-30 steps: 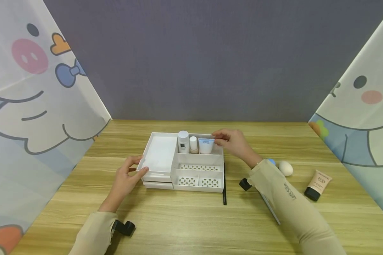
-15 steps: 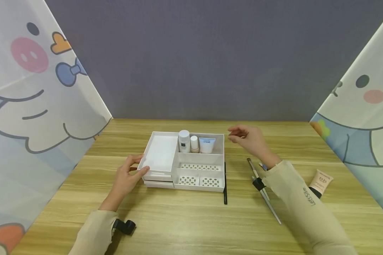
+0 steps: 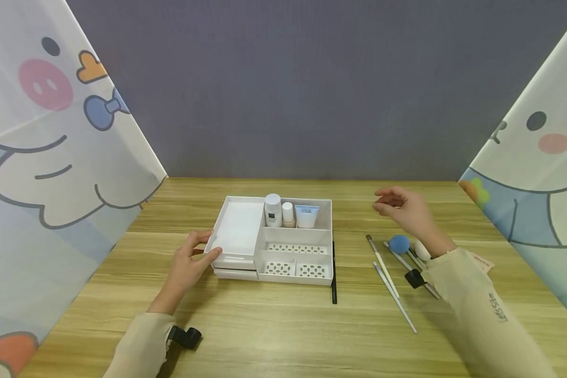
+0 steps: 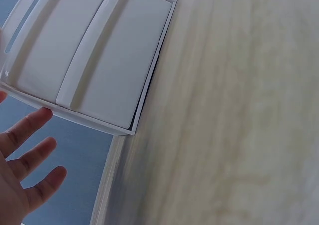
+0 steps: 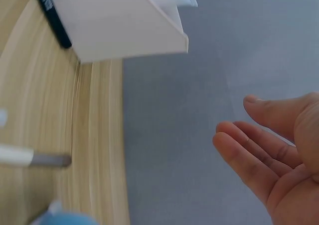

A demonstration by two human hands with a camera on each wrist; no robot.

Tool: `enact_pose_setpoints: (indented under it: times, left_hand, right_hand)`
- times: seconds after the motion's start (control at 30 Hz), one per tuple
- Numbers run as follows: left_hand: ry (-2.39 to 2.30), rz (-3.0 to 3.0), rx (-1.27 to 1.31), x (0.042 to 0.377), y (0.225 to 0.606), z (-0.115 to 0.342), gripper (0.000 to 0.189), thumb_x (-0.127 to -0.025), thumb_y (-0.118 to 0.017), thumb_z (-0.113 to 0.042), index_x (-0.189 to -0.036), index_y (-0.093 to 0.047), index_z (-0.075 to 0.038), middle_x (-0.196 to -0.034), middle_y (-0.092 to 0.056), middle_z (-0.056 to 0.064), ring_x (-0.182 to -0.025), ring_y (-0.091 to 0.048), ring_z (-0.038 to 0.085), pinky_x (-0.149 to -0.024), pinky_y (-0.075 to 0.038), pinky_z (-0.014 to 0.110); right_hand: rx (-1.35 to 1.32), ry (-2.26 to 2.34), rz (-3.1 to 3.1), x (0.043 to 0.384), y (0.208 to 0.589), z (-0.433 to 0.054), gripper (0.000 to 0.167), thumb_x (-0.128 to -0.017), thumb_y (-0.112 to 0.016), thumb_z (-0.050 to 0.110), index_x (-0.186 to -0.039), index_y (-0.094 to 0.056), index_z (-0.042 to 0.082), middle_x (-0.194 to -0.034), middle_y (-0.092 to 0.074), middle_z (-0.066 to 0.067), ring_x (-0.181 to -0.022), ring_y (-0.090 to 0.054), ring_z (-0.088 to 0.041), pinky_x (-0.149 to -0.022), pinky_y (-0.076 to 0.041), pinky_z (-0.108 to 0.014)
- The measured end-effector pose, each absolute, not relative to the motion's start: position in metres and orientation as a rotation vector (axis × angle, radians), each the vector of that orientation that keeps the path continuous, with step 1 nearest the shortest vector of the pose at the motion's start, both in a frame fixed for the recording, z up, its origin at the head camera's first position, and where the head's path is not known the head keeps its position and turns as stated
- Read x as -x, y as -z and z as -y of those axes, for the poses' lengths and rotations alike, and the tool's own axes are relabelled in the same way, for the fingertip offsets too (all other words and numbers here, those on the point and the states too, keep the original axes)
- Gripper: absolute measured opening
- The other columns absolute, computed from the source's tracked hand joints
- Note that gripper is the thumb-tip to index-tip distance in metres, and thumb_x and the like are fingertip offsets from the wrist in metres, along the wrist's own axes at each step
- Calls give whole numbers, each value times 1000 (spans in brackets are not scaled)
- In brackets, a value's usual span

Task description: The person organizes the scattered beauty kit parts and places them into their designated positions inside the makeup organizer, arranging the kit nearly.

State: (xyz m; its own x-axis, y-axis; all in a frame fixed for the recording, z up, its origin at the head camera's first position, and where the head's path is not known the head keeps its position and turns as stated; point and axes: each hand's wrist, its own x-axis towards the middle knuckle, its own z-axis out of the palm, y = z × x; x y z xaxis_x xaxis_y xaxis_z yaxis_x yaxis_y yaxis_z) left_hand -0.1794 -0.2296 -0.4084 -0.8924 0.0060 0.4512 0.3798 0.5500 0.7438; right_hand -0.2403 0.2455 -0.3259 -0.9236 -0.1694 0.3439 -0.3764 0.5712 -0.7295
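Note:
A white desktop organizer (image 3: 294,234) stands on the table, a flat lid and two drawers at its left. Its back compartment holds a white bottle (image 3: 273,214), a small white-capped bottle (image 3: 288,214) and a light-blue tube (image 3: 306,216). At the front-left corner my left hand (image 3: 189,261) holds the organizer, thumb at the front and fingers along the side; in the left wrist view, several spread fingers (image 4: 37,118) show beside the drawers. Well right of the organizer, my right hand (image 3: 408,212) hangs in the air, fingers loosely bent, nothing between them.
A black pencil-like stick (image 3: 334,278) lies along the organizer's right side. Several brushes (image 3: 387,275) lie farther right, near a blue sponge ball (image 3: 399,244) and a white one (image 3: 422,251). A beige tube (image 3: 483,262) is mostly behind the right sleeve. A grey wall (image 3: 283,105) closes the back.
My right hand has let go of the light-blue tube and moved right, away from the organizer. The tube stays in the back compartment. My left hand keeps its place.

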Motion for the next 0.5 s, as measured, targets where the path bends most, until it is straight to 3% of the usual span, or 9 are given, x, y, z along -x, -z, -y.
enact_pose_setpoints:
  times: [0.2,0.43,0.5]
  left_hand:
    - [1284,2404,302,178,408,229,34,-87,-75,-4,-118,-62,-1,-126,-65,15,-102,-51,-4,-84,-47,28]
    - [1289,2412,316,177,408,230,34,-89,-74,-7,-119,-60,-1,-127,-64,16,-102,-51,-4,-82,-45,23]
    - [1287,2417,311,177,407,230,34,-89,-74,-8,-119,-60,-1,-127,-64,16,-102,-51,-5,-83,-45,23]
  right_hand:
    - [-408,-1242,2558,238,334,-272,30,-93,-70,4,-119,-62,-9,-96,-70,-24,-70,-64,-2,-61,-53,-18]
    - [-355,-1179,2567,230,339,-300,30,-92,-70,3,-118,-61,-10,-91,-70,-20,-68,-64,0,-59,-54,-18]
    - [-320,-1164,2588,229,341,-310,32,-93,-70,5,-119,-60,-10,-88,-71,-9,-68,-63,1,-60,-54,-18]
